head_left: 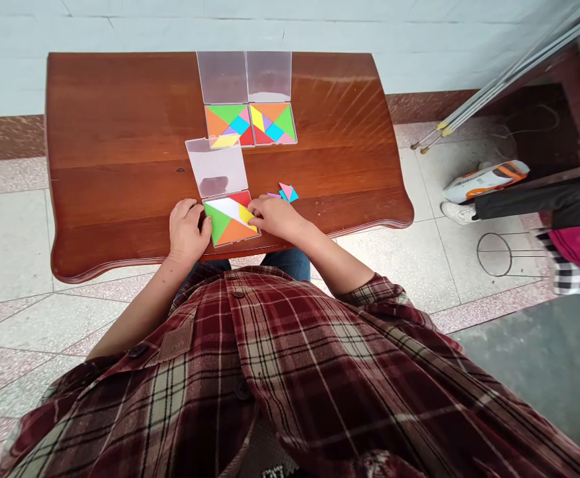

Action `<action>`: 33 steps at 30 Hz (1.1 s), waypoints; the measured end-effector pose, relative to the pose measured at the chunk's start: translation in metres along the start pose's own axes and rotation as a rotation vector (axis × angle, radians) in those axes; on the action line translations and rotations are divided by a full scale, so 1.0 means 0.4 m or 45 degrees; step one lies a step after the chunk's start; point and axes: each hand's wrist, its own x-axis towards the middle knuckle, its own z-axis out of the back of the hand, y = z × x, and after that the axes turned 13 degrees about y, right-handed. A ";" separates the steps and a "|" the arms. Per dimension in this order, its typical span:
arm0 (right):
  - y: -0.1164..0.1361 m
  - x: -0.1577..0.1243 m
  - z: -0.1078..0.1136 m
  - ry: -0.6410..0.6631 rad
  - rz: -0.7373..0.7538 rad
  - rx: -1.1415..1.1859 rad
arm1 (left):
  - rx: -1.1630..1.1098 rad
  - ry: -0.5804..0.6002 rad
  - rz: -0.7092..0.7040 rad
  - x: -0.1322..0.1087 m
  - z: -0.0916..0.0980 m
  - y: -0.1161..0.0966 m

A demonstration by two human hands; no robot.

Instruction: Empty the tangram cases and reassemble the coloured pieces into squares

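Nearest us, our plaid flannel shirt (290, 372) fills the bottom of the view, and our forearms reach to the near edge of a wooden table (121, 133). Our left hand (186, 232) is narrow, its fingers curled against the left edge of an open tangram tray (227, 229). Our right hand (275, 218) is narrow too, its fingertips (253, 208) on a yellow triangle (246, 214) inside that tray; we cannot tell whether either hand grips anything. Just right of the tray lie loose tangram pieces (287, 192). The tray's clear lid (216, 167) opens farther away, its far edge overlapping the left one of 2 filled tangram trays (229, 125) (273, 123), which sit side by side with 2 clear lids (221, 76) (269, 76) open beyond them. Off to the right on the floor is another person's white sneaker (458, 212).
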 end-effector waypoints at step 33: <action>0.022 0.063 0.024 0.145 0.074 -0.197 | 0.018 0.020 0.015 -0.003 0.006 -0.002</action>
